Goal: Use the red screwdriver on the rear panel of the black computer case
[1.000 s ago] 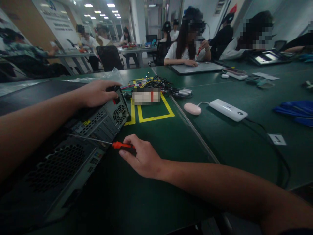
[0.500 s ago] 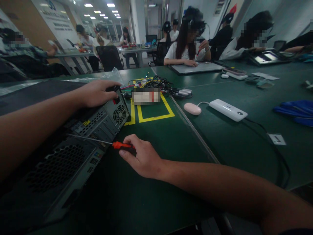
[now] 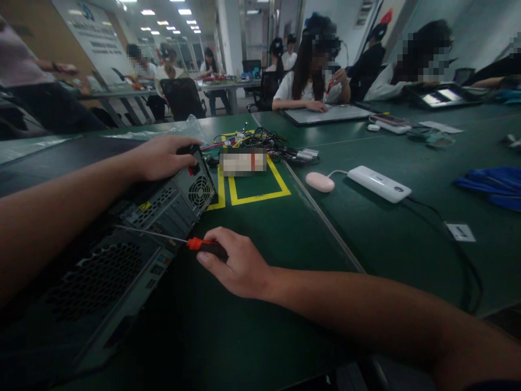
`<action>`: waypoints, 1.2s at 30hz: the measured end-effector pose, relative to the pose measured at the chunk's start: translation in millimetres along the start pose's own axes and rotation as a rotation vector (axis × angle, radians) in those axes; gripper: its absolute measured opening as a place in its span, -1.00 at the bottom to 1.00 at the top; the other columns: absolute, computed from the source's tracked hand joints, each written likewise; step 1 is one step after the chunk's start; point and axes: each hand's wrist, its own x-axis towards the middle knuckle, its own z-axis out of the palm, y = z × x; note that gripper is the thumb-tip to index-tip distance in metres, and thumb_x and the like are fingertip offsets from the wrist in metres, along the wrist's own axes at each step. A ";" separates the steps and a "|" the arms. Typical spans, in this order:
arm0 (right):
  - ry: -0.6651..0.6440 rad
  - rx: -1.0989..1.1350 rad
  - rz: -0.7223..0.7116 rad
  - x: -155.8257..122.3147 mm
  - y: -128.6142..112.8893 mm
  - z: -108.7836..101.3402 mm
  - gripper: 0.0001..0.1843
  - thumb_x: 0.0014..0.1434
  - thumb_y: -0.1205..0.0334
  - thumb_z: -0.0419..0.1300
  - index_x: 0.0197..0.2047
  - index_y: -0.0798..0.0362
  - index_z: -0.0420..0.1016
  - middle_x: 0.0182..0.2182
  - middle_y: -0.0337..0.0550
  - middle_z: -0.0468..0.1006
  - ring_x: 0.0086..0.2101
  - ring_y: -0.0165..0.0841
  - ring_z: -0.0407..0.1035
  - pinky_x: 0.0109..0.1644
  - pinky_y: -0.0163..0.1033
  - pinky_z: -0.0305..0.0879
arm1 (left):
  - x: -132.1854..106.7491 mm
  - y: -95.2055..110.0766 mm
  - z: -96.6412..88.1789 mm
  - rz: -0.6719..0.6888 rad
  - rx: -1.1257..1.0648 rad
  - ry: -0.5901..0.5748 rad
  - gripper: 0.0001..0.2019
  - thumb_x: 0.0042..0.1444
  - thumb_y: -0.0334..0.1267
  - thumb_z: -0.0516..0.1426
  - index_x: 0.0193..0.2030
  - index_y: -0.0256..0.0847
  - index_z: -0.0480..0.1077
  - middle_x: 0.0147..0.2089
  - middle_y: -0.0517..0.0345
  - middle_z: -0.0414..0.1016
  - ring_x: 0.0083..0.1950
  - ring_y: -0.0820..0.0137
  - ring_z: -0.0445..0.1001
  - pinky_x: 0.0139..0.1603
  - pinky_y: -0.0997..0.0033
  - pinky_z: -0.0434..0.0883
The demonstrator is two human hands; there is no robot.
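A dark computer case (image 3: 163,205) lies on the table at the left, its rear side with vent holes and slots turned toward me. My left hand (image 3: 165,157) grips its far upper corner, the fingers hooked over the edge. In my right hand (image 3: 234,260) is a screwdriver with a red and black handle (image 3: 203,245), wrapped by fingers and thumb. The long thin shaft reaches left across the rear of the case, near the slot covers. What exactly the tip touches is too dark to tell.
Behind the case lie a tangle of cables (image 3: 264,138) and a blurred-out box (image 3: 243,161) by yellow tape (image 3: 260,197). To the right are a pink mouse-like object (image 3: 319,182), a white power bank (image 3: 379,183) and blue cloth (image 3: 490,185). Other people sit across the table.
My right hand and the screwdriver handle have dipped very slightly. My left hand and the case hold still. At the far left, a seated person is replaced in view by a standing one.
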 end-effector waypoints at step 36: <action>-0.011 -0.002 0.040 -1.0 0.3 2.1 -0.79 0.43 0.08 0.18 0.05 -0.04 0.37 -0.11 -0.13 0.58 -0.18 -0.23 0.49 -0.03 -0.09 0.41 | -1.1 4.6 -2.6 -0.022 0.006 -0.022 -0.15 0.16 0.11 -0.04 0.52 -0.31 0.29 0.50 -0.17 0.40 0.43 -0.07 0.42 0.46 -0.07 0.30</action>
